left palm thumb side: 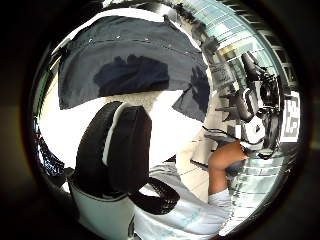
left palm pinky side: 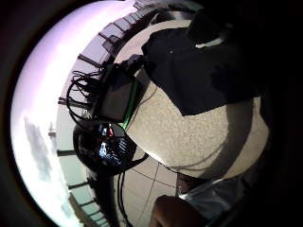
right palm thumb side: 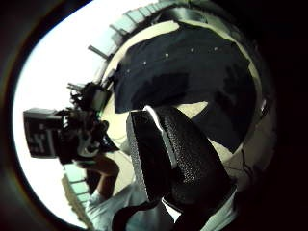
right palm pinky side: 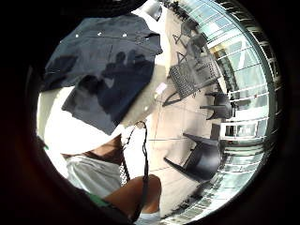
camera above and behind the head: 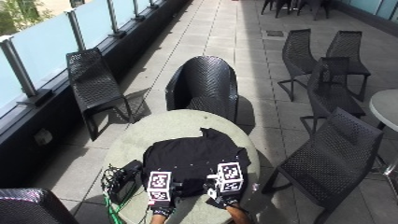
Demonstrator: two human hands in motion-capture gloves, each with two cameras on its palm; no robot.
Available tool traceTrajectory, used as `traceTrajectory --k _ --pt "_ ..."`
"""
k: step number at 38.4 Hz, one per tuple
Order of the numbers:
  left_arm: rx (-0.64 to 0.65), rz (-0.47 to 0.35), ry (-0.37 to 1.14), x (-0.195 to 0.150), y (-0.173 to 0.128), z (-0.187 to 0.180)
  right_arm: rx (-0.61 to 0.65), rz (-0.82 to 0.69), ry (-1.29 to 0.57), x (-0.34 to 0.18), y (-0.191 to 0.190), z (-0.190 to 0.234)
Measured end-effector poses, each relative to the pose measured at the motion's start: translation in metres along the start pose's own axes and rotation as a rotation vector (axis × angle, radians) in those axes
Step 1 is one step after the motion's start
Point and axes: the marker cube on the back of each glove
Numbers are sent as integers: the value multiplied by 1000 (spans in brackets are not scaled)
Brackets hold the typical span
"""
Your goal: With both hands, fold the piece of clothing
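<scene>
A black buttoned shirt (camera above and behind the head: 196, 158) lies spread flat on the round pale table (camera above and behind the head: 161, 126). Both gloved hands hover over its near edge, side by side, the left hand (camera above and behind the head: 163, 201) beside the right hand (camera above and behind the head: 223, 198). Neither holds cloth. In the left thumb side palm view the left thumb (left palm thumb side: 117, 150) sticks out well clear of the shirt (left palm thumb side: 130, 55). The right thumb (right palm thumb side: 168, 154) likewise stands apart from the shirt (right palm thumb side: 183, 67). Shadows of spread fingers fall on the shirt (right palm pinky side: 108, 51). The shirt (left palm pinky side: 199, 71) also shows in the left little finger side palm view.
A black box with tangled cables (camera above and behind the head: 123, 183) sits at the table's left edge. Black wicker chairs stand around: one behind the table (camera above and behind the head: 202, 86), one at the left (camera above and behind the head: 93, 84), one close at the right (camera above and behind the head: 330, 158). A glass railing (camera above and behind the head: 43, 46) runs along the left.
</scene>
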Motion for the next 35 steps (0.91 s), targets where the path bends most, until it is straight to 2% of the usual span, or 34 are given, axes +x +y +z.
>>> traceTrajectory --k 4,9,18,23,30,35 --pt "9 -5 -8 -3 -6 8 5 -2 5 -1 2 -3" --pt "-25 -2 14 1 6 -5 1 -1 18 -1 0 -2" --pt "-44 -16 -11 -5 -1 5 -4 23 30 2 -11 2" --pt "-63 -19 13 -6 5 -1 -16 23 48 3 -13 12" --pt "-41 1 17 -10 -3 15 -36 9 50 4 -8 25" --pt "-100 -20 -51 -21 -6 42 -89 13 68 14 -5 56"
